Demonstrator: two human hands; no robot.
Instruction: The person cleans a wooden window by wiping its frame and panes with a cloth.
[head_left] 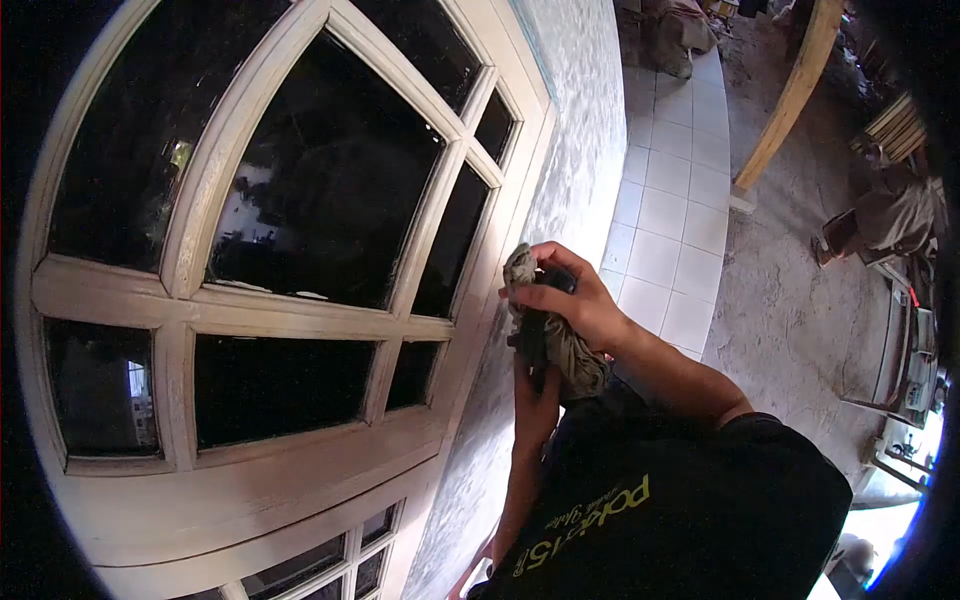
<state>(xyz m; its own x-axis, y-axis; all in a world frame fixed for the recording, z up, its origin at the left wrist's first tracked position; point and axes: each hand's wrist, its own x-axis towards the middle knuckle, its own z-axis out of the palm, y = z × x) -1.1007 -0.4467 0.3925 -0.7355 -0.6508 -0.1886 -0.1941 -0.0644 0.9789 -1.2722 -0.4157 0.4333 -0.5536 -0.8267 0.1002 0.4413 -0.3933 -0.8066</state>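
Observation:
A crumpled grey-green cloth (575, 358) is bunched between my two hands, in front of the wall beside the window. My right hand (580, 300) is closed on its upper part, thumb and fingers pinching a fold. A dark object (557, 279) shows within this grip; its kind cannot be made out. From below, my left hand (537, 402) is closed around the lower part of the bundle, with its fingers partly hidden by the cloth. Left of my hands stands a white wooden frame (290, 312) with several dark glass panes (325, 170).
A mottled grey-white wall (583, 120) runs beside the frame. White floor tiles (668, 240) border a rough, dusty floor (770, 290). A wooden post (795, 90) stands at the upper right. Cloth-covered items (890, 220) and a metal-framed object (905, 350) sit along the right.

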